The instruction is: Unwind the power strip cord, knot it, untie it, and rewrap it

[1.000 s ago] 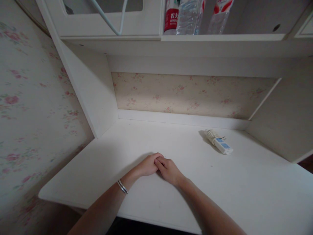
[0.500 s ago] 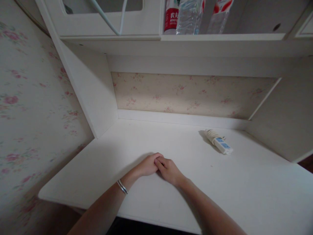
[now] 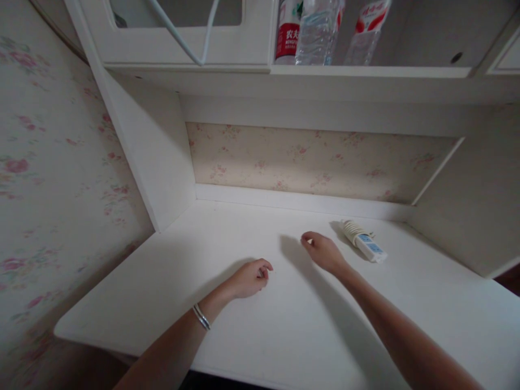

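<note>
My left hand [image 3: 251,277] rests on the white desk [image 3: 227,336], fingers loosely curled and parted, with nothing in it. Two silver bangles [image 3: 201,317] circle that wrist. Raised above the desk, my right hand [image 3: 323,252] casts a shadow to its left; its fingers are loosely bent, a small gap shows by the thumb, and I see nothing held. To the right of this hand lies a white power strip [image 3: 372,250] with blue labels and its cord [image 3: 352,232] wound round one end. The hand is apart from it.
Overhead, a white shelf [image 3: 365,71] holds several plastic bottles [image 3: 317,38]. A pale cable [image 3: 179,40] hangs in front of the cabinet door. Side panels [image 3: 150,146] bound the desk at left and right, and a floral wall [image 3: 36,189] stands at the left.
My hands were clasped together and have come apart. The right one has lifted and moved forward and right, towards the power strip. My left hand has stayed nearly in place.
</note>
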`<action>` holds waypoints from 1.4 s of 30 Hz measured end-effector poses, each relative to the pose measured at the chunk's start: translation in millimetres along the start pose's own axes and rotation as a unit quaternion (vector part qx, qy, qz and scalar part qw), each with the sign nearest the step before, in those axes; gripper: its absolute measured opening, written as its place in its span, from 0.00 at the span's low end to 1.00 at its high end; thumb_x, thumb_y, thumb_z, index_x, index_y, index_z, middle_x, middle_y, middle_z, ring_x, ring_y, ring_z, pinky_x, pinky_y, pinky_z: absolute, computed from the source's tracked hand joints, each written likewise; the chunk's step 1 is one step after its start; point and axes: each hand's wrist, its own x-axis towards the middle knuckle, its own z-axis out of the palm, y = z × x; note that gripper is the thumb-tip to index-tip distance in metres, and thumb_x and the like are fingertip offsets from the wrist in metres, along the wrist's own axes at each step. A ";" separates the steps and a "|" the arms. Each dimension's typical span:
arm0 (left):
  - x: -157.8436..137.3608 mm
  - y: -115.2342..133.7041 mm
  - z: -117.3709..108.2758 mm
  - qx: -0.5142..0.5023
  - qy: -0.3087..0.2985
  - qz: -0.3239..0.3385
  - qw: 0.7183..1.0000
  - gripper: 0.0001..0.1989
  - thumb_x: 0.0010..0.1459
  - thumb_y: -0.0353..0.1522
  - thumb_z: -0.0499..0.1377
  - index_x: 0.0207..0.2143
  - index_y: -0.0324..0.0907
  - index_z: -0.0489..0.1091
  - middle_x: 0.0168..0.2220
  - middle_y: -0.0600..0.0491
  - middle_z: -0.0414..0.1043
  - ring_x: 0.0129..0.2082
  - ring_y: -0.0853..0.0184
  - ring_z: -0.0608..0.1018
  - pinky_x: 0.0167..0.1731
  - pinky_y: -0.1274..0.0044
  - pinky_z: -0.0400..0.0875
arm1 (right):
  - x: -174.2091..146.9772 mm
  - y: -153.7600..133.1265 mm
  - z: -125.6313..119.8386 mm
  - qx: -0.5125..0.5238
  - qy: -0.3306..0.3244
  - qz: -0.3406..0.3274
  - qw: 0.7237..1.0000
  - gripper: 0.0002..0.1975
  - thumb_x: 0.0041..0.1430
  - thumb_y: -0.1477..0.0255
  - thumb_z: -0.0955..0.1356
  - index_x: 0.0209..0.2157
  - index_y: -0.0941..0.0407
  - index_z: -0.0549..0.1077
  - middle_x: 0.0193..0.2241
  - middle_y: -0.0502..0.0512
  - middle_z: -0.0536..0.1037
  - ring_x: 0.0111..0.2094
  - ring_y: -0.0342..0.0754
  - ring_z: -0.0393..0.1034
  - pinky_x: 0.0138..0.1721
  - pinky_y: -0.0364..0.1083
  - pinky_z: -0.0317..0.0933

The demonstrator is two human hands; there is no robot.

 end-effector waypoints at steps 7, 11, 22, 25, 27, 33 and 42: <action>0.6 4.0 1.6 0.031 0.015 -0.003 0.999 0.17 0.47 0.25 0.52 0.40 0.40 0.70 0.29 0.55 0.70 0.25 0.72 0.69 0.25 0.81 0.60 | 13.0 134.6 -38.6 -0.217 0.028 0.273 0.937 0.26 0.55 0.58 0.61 0.52 0.56 0.65 0.50 0.70 0.65 0.48 0.67 0.62 0.42 0.60 0.57; 0.8 6.7 1.9 0.031 0.026 -0.003 0.999 0.17 0.46 0.25 0.52 0.39 0.40 0.71 0.29 0.55 0.70 0.27 0.71 0.70 0.27 0.80 0.61 | 7.8 170.7 -33.7 -0.194 0.007 0.303 0.933 0.28 0.55 0.57 0.59 0.56 0.54 0.60 0.44 0.71 0.69 0.44 0.66 0.67 0.39 0.59 0.58; 1.1 10.4 3.0 -0.064 0.001 -0.042 0.997 0.15 0.46 0.26 0.54 0.39 0.40 0.68 0.29 0.55 0.67 0.22 0.74 0.68 0.21 0.82 0.61 | 18.3 89.1 -7.2 0.211 0.108 0.333 0.913 0.37 0.50 0.52 0.62 0.59 0.53 0.54 0.41 0.63 0.74 0.34 0.55 0.72 0.31 0.50 0.64; -0.8 17.3 6.1 -0.115 -0.010 -0.072 0.991 0.15 0.48 0.31 0.55 0.41 0.40 0.66 0.33 0.53 0.67 0.20 0.75 0.69 0.17 0.83 0.60 | 11.3 31.5 15.6 0.395 0.136 0.291 0.861 0.39 0.46 0.52 0.66 0.58 0.50 0.54 0.37 0.56 0.74 0.28 0.49 0.71 0.24 0.45 0.64; -1.3 21.9 9.5 -0.151 -0.008 -0.081 0.985 0.16 0.50 0.35 0.55 0.42 0.39 0.66 0.35 0.51 0.66 0.21 0.74 0.71 0.15 0.83 0.60 | 7.2 -3.9 30.9 0.455 0.140 0.260 0.840 0.37 0.46 0.51 0.66 0.56 0.50 0.57 0.31 0.51 0.74 0.24 0.47 0.68 0.23 0.44 0.62; 1.5 26.8 18.2 -0.230 0.065 -0.026 0.971 0.20 0.54 0.41 0.55 0.46 0.39 0.64 0.41 0.47 0.65 0.37 0.66 0.72 0.28 0.78 0.69 | 0.0 -82.0 66.2 0.564 0.114 0.253 0.778 0.37 0.49 0.50 0.65 0.55 0.53 0.52 0.29 0.50 0.73 0.25 0.47 0.69 0.23 0.43 0.62; 2.4 25.9 22.8 -0.333 0.094 -0.044 0.937 0.36 0.54 0.38 0.57 0.62 0.46 0.44 0.49 0.45 0.64 0.41 0.64 0.72 0.36 0.75 0.68 | -13.8 -104.7 88.6 0.627 0.047 0.207 0.749 0.30 0.48 0.48 0.65 0.47 0.50 0.55 0.25 0.47 0.72 0.24 0.48 0.70 0.22 0.44 0.62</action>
